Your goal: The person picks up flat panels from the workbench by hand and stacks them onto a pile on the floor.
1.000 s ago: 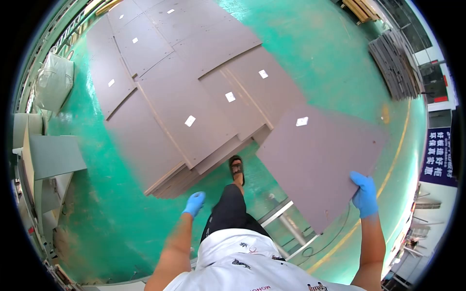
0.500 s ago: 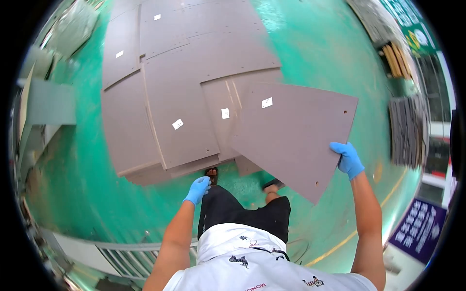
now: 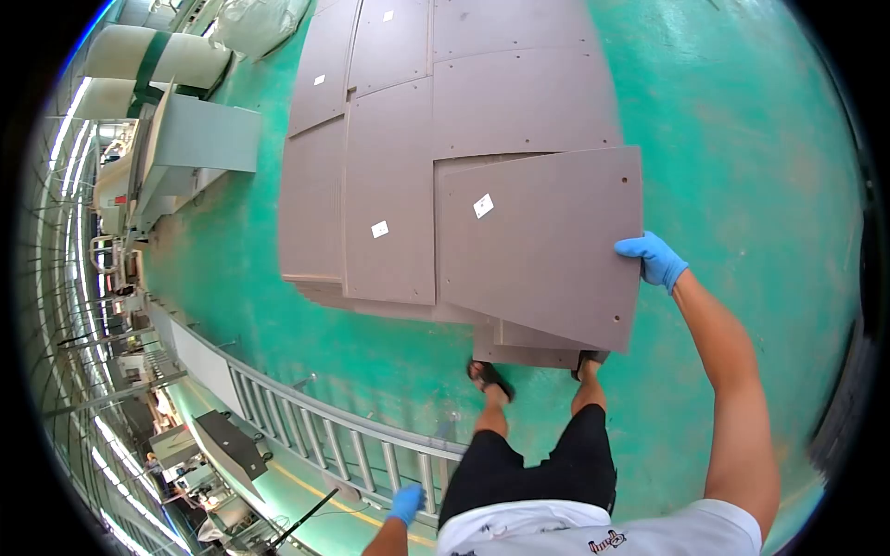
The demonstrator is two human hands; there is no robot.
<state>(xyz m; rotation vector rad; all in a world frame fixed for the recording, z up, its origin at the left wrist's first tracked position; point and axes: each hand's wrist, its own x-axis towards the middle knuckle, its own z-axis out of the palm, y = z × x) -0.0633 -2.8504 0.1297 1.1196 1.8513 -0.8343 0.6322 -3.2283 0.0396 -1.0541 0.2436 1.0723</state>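
My right hand point(image 3: 656, 260), in a blue glove, grips the right edge of a grey-brown panel point(image 3: 547, 246), thumb on its top face. This panel has a white label point(image 3: 483, 206), and two holes show near its right edge. It is tilted over the stack, its left part against the panels below. My left hand point(image 3: 406, 502), also blue-gloved, hangs low at my side with nothing in it. Its fingers look loosely extended, though small in view. Beside the held panel lies another labelled panel point(image 3: 389, 185) of the same colour.
Stacked panels point(image 3: 519, 93) stretch away in front of me on the green floor point(image 3: 732, 139). A metal railing point(image 3: 352, 449) runs at the lower left. Further left stand a light grey box-like piece point(image 3: 209, 134) and wrapped white rolls point(image 3: 153, 56). My feet stand close to the stack's near edge.
The held panel has swung in over the stack, its right edge now nearly straight with the pile. My left hand has dropped lower and back. The view has turned left.
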